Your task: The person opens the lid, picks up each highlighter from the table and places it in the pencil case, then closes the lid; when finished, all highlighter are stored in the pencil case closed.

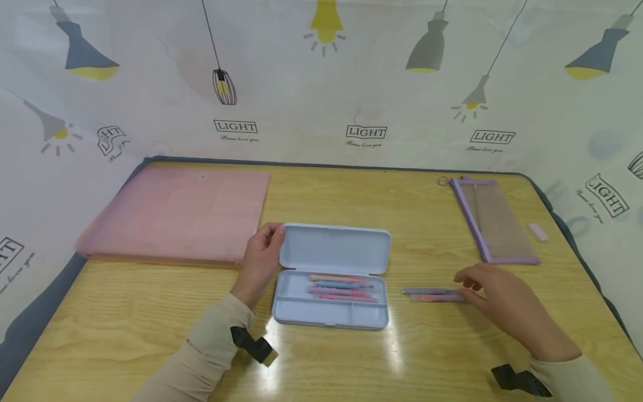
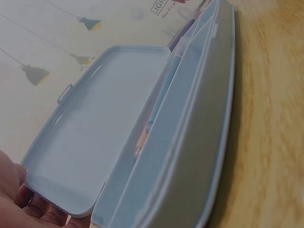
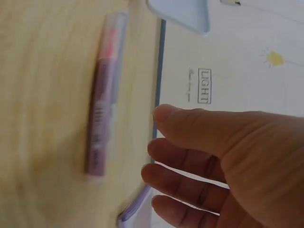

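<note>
A light-blue pencil case (image 1: 311,312) lies open on the table, with several pens (image 1: 339,292) in its rear compartment. My left hand (image 1: 258,257) grips the left end of its raised lid (image 1: 334,248), thumb on the inner side and fingers behind, as the left wrist view shows. To the right of the case, two pens lie side by side: a grey-purple pen (image 1: 429,291) and a purple marker (image 3: 99,118) with a pink section. My right hand (image 1: 509,310) hovers at their right end, fingers loosely bent, thumb apart from them, holding nothing.
At the back left lies a large pink folder (image 1: 186,215). A clear zip pouch with purple edging (image 1: 477,229) lies at the back right, a small pink eraser (image 1: 538,232) beside it. A lamp-printed curtain (image 1: 301,111) surrounds the table's back and sides.
</note>
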`<state>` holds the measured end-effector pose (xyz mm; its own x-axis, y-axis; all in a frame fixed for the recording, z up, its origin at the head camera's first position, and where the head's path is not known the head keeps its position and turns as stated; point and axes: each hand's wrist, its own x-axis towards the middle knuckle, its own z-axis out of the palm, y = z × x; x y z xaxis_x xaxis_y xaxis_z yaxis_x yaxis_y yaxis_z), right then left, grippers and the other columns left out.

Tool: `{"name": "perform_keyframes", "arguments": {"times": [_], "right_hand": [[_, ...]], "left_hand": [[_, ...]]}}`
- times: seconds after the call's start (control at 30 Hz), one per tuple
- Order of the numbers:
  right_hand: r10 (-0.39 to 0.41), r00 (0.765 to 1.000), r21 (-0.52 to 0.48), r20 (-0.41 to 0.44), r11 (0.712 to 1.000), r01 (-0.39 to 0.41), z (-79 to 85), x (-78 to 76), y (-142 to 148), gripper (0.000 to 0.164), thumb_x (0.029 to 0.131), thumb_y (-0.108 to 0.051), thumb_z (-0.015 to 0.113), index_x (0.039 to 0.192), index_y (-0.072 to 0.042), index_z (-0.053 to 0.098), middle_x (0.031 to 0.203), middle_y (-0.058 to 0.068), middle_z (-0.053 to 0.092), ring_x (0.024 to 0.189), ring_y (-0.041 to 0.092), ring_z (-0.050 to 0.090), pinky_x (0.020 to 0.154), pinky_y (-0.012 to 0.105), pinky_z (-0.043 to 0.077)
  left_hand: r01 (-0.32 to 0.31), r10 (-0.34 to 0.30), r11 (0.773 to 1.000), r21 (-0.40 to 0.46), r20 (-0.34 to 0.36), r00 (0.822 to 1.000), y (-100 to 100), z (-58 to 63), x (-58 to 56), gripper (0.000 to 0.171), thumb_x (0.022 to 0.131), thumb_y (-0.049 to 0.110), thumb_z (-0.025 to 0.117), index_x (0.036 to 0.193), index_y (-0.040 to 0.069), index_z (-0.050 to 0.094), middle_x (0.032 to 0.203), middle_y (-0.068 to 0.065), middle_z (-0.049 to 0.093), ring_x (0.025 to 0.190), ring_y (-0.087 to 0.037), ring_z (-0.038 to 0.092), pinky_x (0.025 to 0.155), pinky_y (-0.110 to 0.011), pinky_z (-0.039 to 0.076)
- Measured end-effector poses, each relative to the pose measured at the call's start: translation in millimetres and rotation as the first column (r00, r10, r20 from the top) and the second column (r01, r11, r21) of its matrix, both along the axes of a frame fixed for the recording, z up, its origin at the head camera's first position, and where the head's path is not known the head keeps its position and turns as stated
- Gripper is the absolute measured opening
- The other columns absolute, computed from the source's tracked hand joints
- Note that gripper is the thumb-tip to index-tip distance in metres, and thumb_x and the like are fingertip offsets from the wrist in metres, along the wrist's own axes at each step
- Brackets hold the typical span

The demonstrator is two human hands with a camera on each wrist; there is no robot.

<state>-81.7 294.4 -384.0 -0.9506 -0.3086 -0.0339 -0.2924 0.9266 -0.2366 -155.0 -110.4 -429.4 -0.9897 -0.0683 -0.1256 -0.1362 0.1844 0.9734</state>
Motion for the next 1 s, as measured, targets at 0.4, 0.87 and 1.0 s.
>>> {"name": "perform_keyframes", "arguments": {"times": [0.4, 0.87, 1.0], "right_hand": [[0.011, 0.992, -0.070, -0.126, 0.997, -0.020, -41.3, 11.8, 13.9, 0.021, 0.079, -0.008, 0.080, 0.092, -0.015, 0.064, 0.090, -0.004, 0.062, 0.083, 0.018, 0.058, 0.074, 0.042, 0.050], [0.087, 0.969, -0.069, -0.233, 0.992, -0.106, -49.1, 12.4, 14.5, 0.023, 0.076, -0.008, 0.083, 0.090, -0.020, 0.070, 0.089, -0.011, 0.063, 0.077, 0.007, 0.059, 0.067, 0.029, 0.052], [0.090, 0.967, -0.061, -0.238, 0.992, -0.107, -46.7, 13.4, 12.7, 0.022, 0.077, -0.008, 0.082, 0.090, -0.020, 0.071, 0.088, -0.012, 0.062, 0.076, 0.003, 0.057, 0.067, 0.028, 0.052]], "left_hand": [[-0.009, 0.009, 1.000, 0.007, -0.008, 1.000, 0.6, -0.6, 0.1, 0.031, 0.105, 0.028, 0.047, 0.120, 0.004, 0.060, 0.107, -0.010, 0.059, 0.095, -0.018, 0.051, 0.081, -0.029, 0.043], [-0.004, 0.004, 1.000, 0.007, 0.006, 1.000, 0.2, -1.2, -0.4, 0.033, 0.105, 0.031, 0.046, 0.121, 0.005, 0.060, 0.109, -0.011, 0.059, 0.097, -0.019, 0.051, 0.082, -0.029, 0.043], [-0.003, 0.003, 1.000, 0.010, 0.014, 1.000, 0.1, -1.4, -0.4, 0.033, 0.105, 0.032, 0.046, 0.120, 0.005, 0.060, 0.111, -0.011, 0.059, 0.099, -0.019, 0.051, 0.083, -0.030, 0.042]]}}
